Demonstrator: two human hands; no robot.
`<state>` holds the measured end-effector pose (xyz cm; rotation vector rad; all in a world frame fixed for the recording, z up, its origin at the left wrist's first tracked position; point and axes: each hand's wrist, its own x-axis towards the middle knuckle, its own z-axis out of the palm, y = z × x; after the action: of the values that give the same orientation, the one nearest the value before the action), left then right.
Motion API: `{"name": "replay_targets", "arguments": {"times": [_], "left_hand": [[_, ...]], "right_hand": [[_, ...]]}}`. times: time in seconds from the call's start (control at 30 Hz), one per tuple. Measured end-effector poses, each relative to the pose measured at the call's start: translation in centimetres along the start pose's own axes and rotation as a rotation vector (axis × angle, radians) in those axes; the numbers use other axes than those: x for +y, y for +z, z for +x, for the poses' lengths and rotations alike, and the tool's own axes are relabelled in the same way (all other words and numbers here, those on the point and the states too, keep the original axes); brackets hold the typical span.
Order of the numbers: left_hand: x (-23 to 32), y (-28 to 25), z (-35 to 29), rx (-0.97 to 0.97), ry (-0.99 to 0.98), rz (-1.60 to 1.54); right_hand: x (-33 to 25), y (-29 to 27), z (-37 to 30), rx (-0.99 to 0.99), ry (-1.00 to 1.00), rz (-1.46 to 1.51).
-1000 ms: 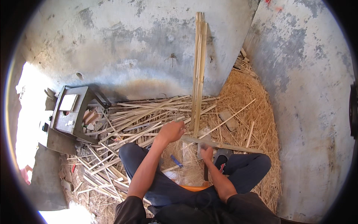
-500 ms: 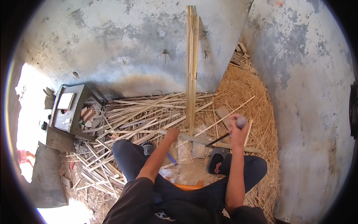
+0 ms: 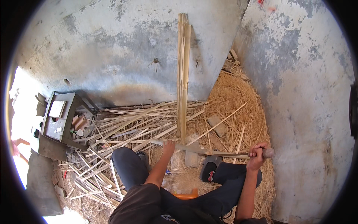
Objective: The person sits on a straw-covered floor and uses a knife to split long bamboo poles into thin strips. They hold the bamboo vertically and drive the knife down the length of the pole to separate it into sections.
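Note:
A pale wooden strip (image 3: 192, 149) lies crosswise in front of me, above my folded legs. My left hand (image 3: 169, 147) is closed round it near its left end. In my right hand (image 3: 256, 155) is the thick, rounded handle (image 3: 268, 153) of a knife. The dark, narrow blade (image 3: 238, 154) points left and lies along the right part of the strip. Whether its edge is in the wood or only against it, I cannot tell. Under the strip, between my feet, sits a greyish block (image 3: 192, 158).
Many split strips (image 3: 126, 121) lie piled at the left, and shavings (image 3: 235, 100) heap up at the right. A tall split length (image 3: 182, 74) leans on the wall. At the far left stands a worn wooden stool-like frame (image 3: 61, 115). Something orange (image 3: 186, 195) shows between my legs.
My right hand has moved right and down, and the knife has swung from a slant to lie along the strip. My left hand still grips the strip. The whole view has shifted slightly.

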<state>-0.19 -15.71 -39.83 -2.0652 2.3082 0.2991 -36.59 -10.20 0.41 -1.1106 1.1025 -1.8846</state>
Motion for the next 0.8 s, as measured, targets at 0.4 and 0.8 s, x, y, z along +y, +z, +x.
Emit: {"name": "replay_targets", "arguments": {"times": [0.4, 0.8], "left_hand": [[-2.0, 0.5, -0.1, -0.216, -0.020, -0.040], [-2.2, -5.2, -0.3, -0.364, 0.215, -0.188]], "right_hand": [[2.1, 2.1, 0.7, 0.000, 0.066, 0.038], [2.2, 2.1, 0.8, 0.017, 0.020, 0.033]]}}
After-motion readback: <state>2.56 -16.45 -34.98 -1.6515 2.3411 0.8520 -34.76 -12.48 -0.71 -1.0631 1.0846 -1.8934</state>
